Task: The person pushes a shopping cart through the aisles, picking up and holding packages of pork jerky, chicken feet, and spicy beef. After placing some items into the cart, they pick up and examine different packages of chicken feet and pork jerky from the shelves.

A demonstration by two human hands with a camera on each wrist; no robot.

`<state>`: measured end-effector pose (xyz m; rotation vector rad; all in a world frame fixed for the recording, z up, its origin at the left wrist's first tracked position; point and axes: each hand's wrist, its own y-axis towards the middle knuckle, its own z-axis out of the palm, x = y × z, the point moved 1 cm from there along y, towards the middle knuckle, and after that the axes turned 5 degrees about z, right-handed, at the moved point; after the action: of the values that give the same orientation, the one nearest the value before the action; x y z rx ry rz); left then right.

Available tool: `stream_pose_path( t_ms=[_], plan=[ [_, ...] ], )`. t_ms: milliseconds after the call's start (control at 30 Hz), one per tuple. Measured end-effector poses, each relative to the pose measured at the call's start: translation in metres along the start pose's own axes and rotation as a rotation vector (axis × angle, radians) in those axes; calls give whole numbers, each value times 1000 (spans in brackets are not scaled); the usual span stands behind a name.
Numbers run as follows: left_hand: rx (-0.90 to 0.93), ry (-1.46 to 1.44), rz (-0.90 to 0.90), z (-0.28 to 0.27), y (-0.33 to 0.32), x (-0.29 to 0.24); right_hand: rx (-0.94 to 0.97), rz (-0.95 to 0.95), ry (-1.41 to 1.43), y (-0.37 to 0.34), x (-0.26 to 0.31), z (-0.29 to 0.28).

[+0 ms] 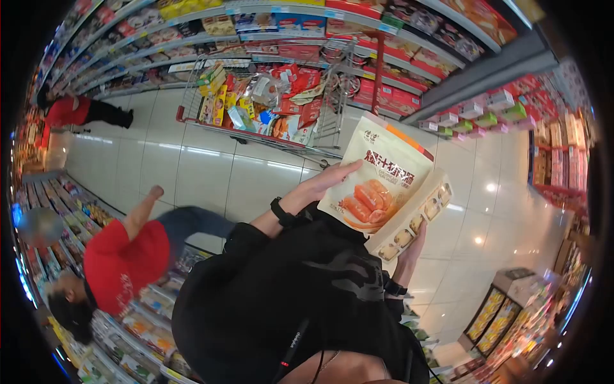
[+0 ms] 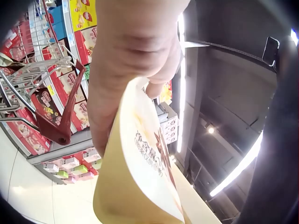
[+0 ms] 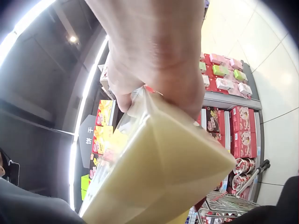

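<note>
Firstly, pouch position: I found the cream sausage pouch [image 1: 377,182] held up in front of the wearer's chest, above the aisle floor [image 1: 265,176] and just beside the trolley [image 1: 180,114].
Left fingers: the left hand [image 1: 329,180] gripped the pouch edge, thumb on the printed face and fingers behind.
Right fingers: the right hand [image 1: 412,248] pinched the photo-printed strip [image 1: 416,219] at its outer edge; most of its fingertips were hidden from me.
Strip: it stood at an angle along the pouch's right edge — side panel or second pack, I could not tell.
Handling: the step appeared to be looking over the packaging. I judged it best done with light edge grips, thumbs off the lettering, and the face tipped a little to shed glare; hard squeezing would likely have buckled the film.
Facing: the sausage picture and lettering were turned up towards the head camera, the strip's photos angled likewise.
Long axis: in the head view it ran slantwise — top end to the upper right, away from the body, bottom end to the lower left, nearer the chest.
</note>
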<state>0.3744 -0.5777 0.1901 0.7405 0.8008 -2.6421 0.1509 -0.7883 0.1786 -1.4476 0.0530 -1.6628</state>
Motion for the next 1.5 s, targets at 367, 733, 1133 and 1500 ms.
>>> stream_pose_path(
  t_ms=[367,733,1133,1500],
  plan=[
    [-368,-393,324,-73,-35,12,202,207,-202,79,22,41],
    [-628,-366,460,-106,-108,41,473,229,-424,100,10,101],
    [-692,-435,543,-255,-213,-14,527,9,-533,82,-73,236],
    [-900,-506,636,-353,-328,-72,595,-245,-947,162,-207,454]
  ],
)
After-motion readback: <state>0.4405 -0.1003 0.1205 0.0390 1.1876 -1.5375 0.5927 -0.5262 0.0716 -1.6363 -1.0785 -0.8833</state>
